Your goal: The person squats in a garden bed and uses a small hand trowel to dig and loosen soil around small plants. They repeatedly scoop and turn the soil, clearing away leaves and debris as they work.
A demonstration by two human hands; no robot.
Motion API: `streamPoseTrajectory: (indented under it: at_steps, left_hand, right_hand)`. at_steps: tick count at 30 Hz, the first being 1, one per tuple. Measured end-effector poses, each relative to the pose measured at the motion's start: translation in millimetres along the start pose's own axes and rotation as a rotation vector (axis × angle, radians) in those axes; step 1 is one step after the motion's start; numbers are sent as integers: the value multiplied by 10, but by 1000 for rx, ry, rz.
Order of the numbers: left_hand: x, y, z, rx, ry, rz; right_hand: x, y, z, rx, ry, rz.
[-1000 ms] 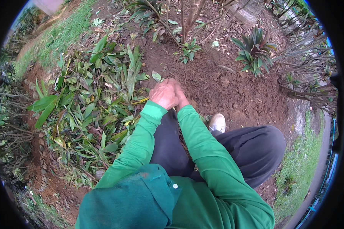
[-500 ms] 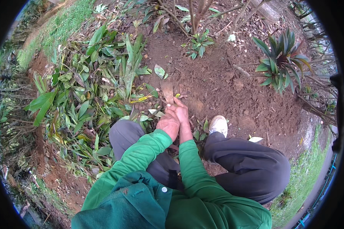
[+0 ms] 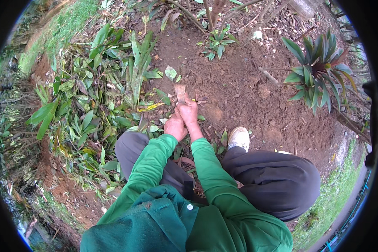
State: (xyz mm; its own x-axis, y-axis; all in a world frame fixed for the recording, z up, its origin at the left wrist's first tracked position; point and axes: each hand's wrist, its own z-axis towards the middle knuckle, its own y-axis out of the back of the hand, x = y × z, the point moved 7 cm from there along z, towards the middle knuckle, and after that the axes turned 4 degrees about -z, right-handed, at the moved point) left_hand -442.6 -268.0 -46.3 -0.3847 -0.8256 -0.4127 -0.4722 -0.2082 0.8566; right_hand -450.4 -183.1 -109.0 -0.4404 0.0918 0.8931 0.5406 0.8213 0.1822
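Observation:
Both my hands are closed, one behind the other, round a hand trowel (image 3: 180, 93) with a flat, earth-stained blade. My right hand (image 3: 188, 112) grips it close to the blade. Slightly nearer to me and to the left, my left hand (image 3: 176, 127) wraps the rear part; the handle itself is hidden by my fingers. The blade points away from me and meets the brown soil (image 3: 239, 88). Just beyond its tip lies a loose green leaf (image 3: 171, 73). Another leaf (image 3: 163, 97) rests to the left of the blade, above a yellow one.
A broad heap of cut leaves (image 3: 88, 101) covers the ground on the left. A small green plant (image 3: 218, 44) grows ahead, below woody stems (image 3: 210, 17). A dark-leaved shrub (image 3: 317, 69) stands at the right. My white shoe (image 3: 239, 138) is planted right of my hands.
My hands and the trowel have moved forward and a little to the left, bringing the blade closer to the loose leaf. Both hands keep their grip.

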Motion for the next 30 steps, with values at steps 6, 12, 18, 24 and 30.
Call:
streamPoseTrajectory:
  at_steps: [6,12,18,24,30]
  left_hand:
    - [120,300,66,158,19,176]
    - [-141,593,245,252,-219,742]
    - [-54,331,176,247,-114,467]
    - [167,219,182,101,138,-131]
    - [90,287,299,70,264,-266]
  right_hand:
    - [-8,-325,32,27,-145,300]
    - [194,-515,-38,64,-332,971]
    - [69,-386,-53,143,-372,792]
    - [515,-46,97,99,-104,-428]
    - [678,-28,297,137,-31,-401]
